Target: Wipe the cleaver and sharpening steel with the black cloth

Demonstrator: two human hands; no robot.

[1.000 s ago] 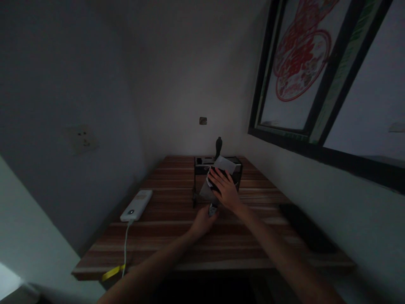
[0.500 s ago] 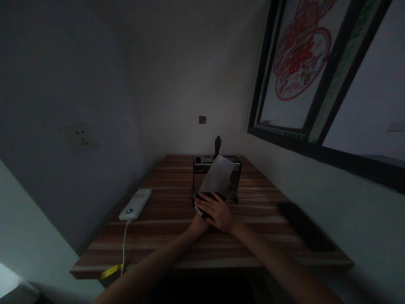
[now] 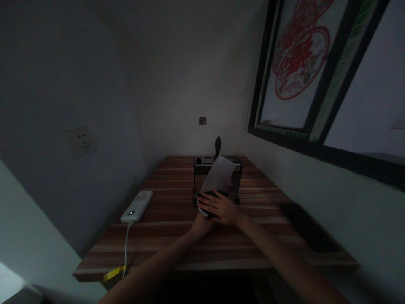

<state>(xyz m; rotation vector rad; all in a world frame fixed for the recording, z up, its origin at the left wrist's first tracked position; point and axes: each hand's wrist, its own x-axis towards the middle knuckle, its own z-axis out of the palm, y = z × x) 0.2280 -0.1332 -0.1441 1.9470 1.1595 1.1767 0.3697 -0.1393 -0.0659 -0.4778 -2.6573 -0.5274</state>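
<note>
My right hand (image 3: 221, 207) lies over a dark flat item with a pale edge (image 3: 207, 214), fingers stretched across its top. Below that item is my left hand (image 3: 202, 224); its fingers are mostly hidden, and the item is held between both hands. A broad, pale, flat piece (image 3: 219, 174) slants up and away from the dark item; the dim light hides whether it is a blade or a sheet. Directly behind stands a metal-framed holder (image 3: 200, 161) with slots on top. A black handle (image 3: 218, 147) sticks up from it.
A white power bank (image 3: 137, 207) with a white cable (image 3: 125, 249) lies on the left of the striped wooden table (image 3: 167, 236). Near the front left edge is a yellow strip (image 3: 114, 273). A black phone-like slab (image 3: 306, 228) rests at the right edge, beside the wall.
The whole view has shifted slightly. My hands appear slightly farther right against the holder, still together on the dark item. The pale piece keeps nearly the same slant.
</note>
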